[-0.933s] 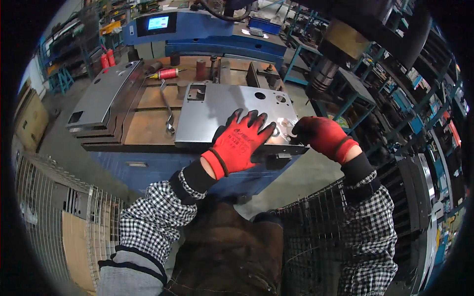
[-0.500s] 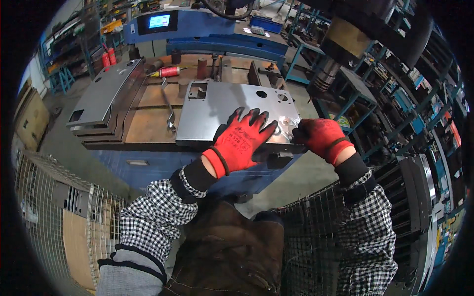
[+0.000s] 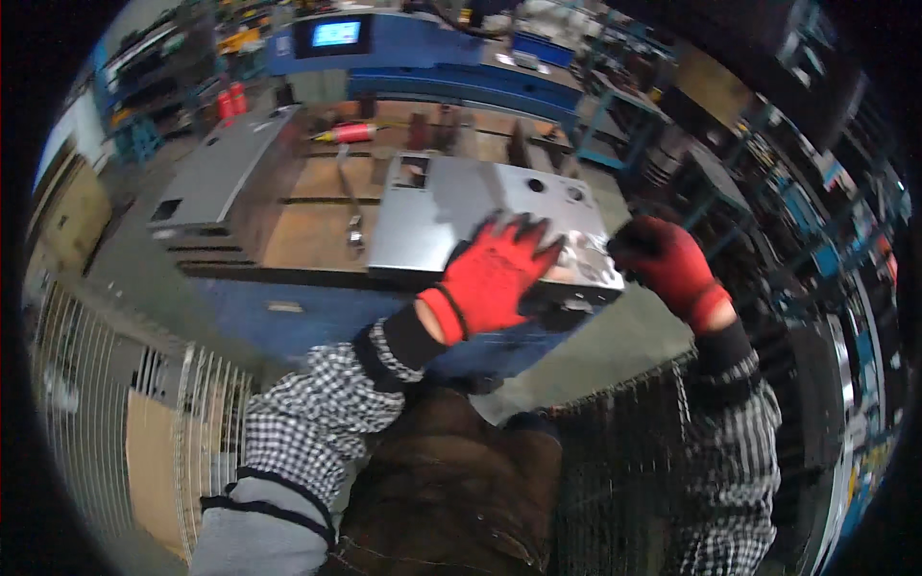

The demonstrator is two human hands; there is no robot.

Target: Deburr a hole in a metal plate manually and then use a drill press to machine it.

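A grey sheet-metal panel (image 3: 432, 216) with a square cut-out and round holes lies on the machine table (image 3: 312, 206). My left hand (image 3: 501, 267), in a red and black work glove, rests with fingers spread on the panel's near right part. Just off the panel's right edge is my right hand (image 3: 667, 259), gloved alike, its fingers curled together. Whether something small sits in those fingers is hidden. Shiny marks or small bits (image 3: 581, 254), blurred, show on the panel between the two hands.
Stacked metal panels (image 3: 226, 178) stand on the table's left. A red bottle (image 3: 353, 132) with a yellow tip and a wrench-like tool (image 3: 353, 216) lie behind and beside the panel. A drill head (image 3: 706, 86) hangs upper right. Wire cages (image 3: 86, 432) flank me; a lit screen (image 3: 336, 34) is behind.
My right hand has moved right, away from the panel's corner. My left hand stays spread on the panel. The whole view has shifted slightly and is blurred.
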